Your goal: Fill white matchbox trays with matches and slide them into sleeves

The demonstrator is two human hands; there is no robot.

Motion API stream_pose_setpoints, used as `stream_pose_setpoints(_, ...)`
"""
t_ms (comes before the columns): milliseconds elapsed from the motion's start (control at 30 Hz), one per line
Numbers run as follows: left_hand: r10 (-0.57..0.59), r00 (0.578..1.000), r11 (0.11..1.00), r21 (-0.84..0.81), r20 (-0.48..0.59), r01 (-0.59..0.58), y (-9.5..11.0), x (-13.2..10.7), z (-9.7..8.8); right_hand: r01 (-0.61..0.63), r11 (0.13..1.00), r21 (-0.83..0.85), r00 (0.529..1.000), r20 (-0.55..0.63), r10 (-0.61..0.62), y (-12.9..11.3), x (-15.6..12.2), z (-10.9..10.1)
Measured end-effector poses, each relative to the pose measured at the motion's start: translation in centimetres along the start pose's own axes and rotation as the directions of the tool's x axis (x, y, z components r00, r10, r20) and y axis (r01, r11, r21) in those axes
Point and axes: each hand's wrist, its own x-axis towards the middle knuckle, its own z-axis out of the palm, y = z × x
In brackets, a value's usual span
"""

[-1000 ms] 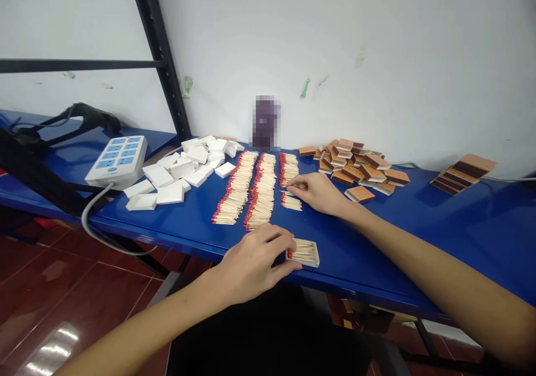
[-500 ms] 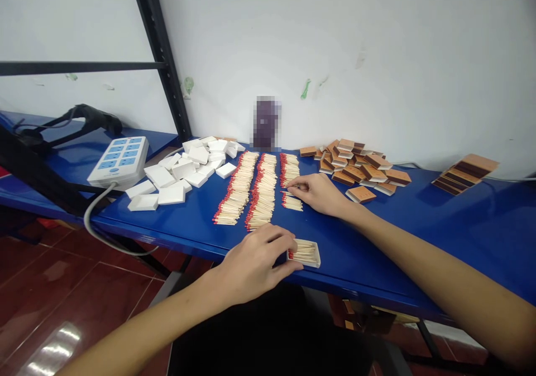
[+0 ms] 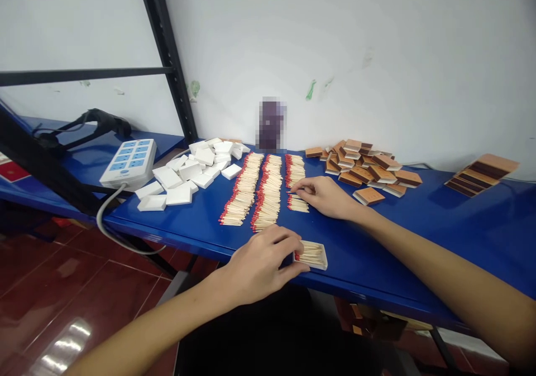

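My left hand [image 3: 268,261] grips the left end of a white matchbox tray [image 3: 325,258] at the table's front edge. Inside the tray lie several red-tipped matches [image 3: 310,252], their heads partly hidden by my fingers. My right hand [image 3: 324,196] is at the short right-hand row of matches [image 3: 295,169], thumb and fingers pinched together at a gap in the row. At its fingertips a match seems to show, its red head pointing left. Two longer rows, the middle row [image 3: 268,192] and the left row [image 3: 242,189], lie alongside.
White empty trays [image 3: 170,178] are heaped at the left, near a power strip [image 3: 129,161] with a cable. Orange-brown matchbox sleeves [image 3: 368,167] form a pile at the right, with a stack of sleeves [image 3: 481,175] beyond. A black shelf post [image 3: 173,69] rises at the left.
The whole view has shifted slightly, so everything appears a little further right. My left hand keeps its grip on the tray, and my right hand stays at the short row, fingers pinched.
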Motion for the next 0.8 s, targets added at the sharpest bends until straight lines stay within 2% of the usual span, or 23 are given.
stream_pose_setpoints(167, -0.005, 1.0, 1.0, 0.016, 0.001, 0.005, 0.0, -0.1, 0.1, -0.01, 1.0, 0.023, 1.0, -0.025, 0.011, -0.1, -0.3, -0.2)
stream_pose_setpoints(467, -0.015, 1.0, 1.0, 0.002, 0.014, 0.015, 0.2, -0.1, -0.1, -0.012, 1.0, -0.009, 1.0, 0.008, 0.012, -0.9, -0.9, -0.3)
stream_pose_setpoints(633, -0.007, 1.0, 1.0, -0.004, 0.009, 0.007, 0.2, 0.0, -0.1, -0.016, 1.0, 0.002, 0.998, 0.054, 0.016, -1.4, -1.4, -0.6)
stream_pose_setpoints(800, -0.017, 1.0, 1.0, -0.013, 0.015, 0.018, 0.2, 0.0, -0.1, -0.029, 0.998, -0.063, 0.99, 0.138, 0.037, -2.3, -1.9, -1.7)
